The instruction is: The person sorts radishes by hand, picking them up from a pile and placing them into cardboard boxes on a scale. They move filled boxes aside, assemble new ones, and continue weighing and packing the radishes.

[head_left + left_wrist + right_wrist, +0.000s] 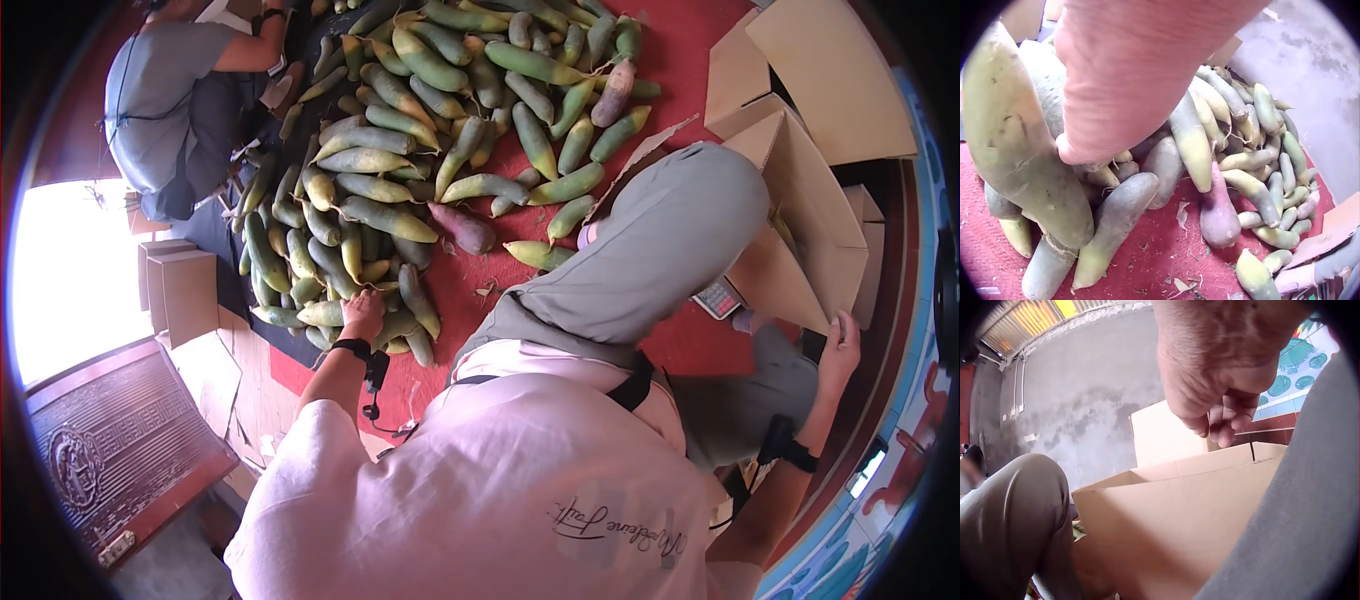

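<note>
A big heap of green radishes (375,188) lies on a red carpet (505,255), with a purple radish (465,229) at its near side. My left hand (363,315) is on the near left part of the heap, over a green radish (322,314). In the left wrist view its thumb side lies beside a large green radish (1022,137); the fingers are hidden, so I cannot tell whether they grip one. My right hand (840,350) hangs by the near corner of an open cardboard box (835,235), fingers loosely curled and nothing visible in them.
Another person (170,110) sits at the far left beside the heap. A calculator (717,298) lies by the box. More cardboard boxes (183,290) stand at the left, near a carved wooden seat (115,440). My raised knee (700,200) stands between heap and box.
</note>
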`<state>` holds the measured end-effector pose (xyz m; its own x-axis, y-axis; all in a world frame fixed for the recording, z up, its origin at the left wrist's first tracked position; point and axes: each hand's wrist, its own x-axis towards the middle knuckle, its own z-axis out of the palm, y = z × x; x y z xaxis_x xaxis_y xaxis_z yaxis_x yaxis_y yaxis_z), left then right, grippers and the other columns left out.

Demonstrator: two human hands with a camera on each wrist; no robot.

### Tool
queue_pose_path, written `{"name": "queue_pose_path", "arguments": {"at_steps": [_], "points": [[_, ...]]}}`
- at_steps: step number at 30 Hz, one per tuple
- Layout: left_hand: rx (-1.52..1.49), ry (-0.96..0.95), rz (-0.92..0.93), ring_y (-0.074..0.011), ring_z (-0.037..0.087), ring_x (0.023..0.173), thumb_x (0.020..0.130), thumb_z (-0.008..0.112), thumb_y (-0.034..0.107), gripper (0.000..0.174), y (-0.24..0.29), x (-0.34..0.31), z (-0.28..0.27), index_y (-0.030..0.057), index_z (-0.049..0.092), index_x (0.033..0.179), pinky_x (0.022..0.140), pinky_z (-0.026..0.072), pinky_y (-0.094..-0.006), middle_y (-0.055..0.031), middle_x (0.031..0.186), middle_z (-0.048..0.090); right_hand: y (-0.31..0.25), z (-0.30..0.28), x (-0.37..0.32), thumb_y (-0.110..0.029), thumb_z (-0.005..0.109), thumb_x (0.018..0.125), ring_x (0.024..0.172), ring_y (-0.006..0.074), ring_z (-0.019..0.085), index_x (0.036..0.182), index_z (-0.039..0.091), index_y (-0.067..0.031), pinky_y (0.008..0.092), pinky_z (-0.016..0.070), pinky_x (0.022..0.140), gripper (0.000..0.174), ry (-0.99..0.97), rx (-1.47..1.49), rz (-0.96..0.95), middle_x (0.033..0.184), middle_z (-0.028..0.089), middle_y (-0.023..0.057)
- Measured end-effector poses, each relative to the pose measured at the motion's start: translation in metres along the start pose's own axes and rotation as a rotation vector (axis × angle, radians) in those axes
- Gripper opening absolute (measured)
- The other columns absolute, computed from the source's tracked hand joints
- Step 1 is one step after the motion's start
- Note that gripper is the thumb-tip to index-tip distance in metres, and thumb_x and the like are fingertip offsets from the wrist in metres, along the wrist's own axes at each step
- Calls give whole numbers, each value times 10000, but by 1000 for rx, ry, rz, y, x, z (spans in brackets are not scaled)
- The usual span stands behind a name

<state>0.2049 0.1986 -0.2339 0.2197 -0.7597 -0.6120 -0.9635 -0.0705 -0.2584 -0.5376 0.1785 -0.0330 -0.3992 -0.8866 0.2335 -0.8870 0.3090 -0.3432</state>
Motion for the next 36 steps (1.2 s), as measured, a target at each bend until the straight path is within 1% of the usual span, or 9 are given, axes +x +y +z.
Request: {"name": "queue_pose_path", "arguments": {"at_steps": [8,13,18,22,25,30,32,34,36], "points": [[-41,59,1,-286,557,988,710,667,206,404,-7,27,-65,67,517,1059,832,470,-373,-147,1069,526,-17,-7,-14,-93,513,887,883,193,575,998,582,16,272,435,809,171,21,15,-73,946,595,110],[-674,562,191,-333,557,926,673,721,221,541,3,32,-147,-4,469,1096,802,444,-394,-190,1001,558,-44,-10,-14,-84,518,882,869,198,573,996,579,16,274,434,798,164,29,65,-109,930,587,113],[-1690,427,422,-143,566,894,811,641,123,343,54,-7,-253,21,484,1098,754,482,-273,-60,1012,571,-91,-24,-14,-68,519,878,874,202,571,1000,577,12,280,434,796,158,30,98,-158,937,582,111],[-2025,313,733,-196,588,934,859,573,140,316,86,-51,-324,-14,468,1115,811,503,-333,-104,1028,568,-136,-41,-17,-40,515,857,899,223,569,1062,559,3,310,431,802,214,42,268,-135,1000,572,116],[-2138,83,931,-219,589,953,869,560,165,330,120,-76,-346,-32,461,1114,827,505,-360,-116,1041,562,-188,-60,-24,-34,556,795,954,248,556,1130,526,0,338,421,830,339,113,264,-326,1073,554,131],[-2058,-237,957,-243,563,1023,842,600,258,454,182,-108,-339,-8,420,1163,895,468,-379,-140,1107,532,-243,-53,-28,-146,790,517,1101,328,472,1196,494,-55,435,378,921,747,76,139,-744,1211,494,162],[-2047,-467,990,-205,567,975,818,641,232,447,197,-114,-335,14,423,1142,886,462,-377,-110,1062,541,-247,-41,-28,-157,793,521,1033,316,505,1200,493,-74,411,416,862,747,-48,96,-751,1166,513,144],[-1992,-542,1002,-183,545,988,835,631,229,416,204,-113,-328,11,432,1129,870,463,-353,-85,1054,537,-235,-26,-42,-164,795,533,945,306,532,1201,495,-95,390,446,793,736,-259,227,-526,1099,532,126],[-1959,-562,1012,-177,529,1004,838,628,242,438,209,-111,-323,19,427,1156,870,451,-346,-75,1072,521,-228,-23,-41,-167,795,549,868,299,550,1203,496,-108,385,462,745,721,-223,192,-537,1041,548,119]]}}
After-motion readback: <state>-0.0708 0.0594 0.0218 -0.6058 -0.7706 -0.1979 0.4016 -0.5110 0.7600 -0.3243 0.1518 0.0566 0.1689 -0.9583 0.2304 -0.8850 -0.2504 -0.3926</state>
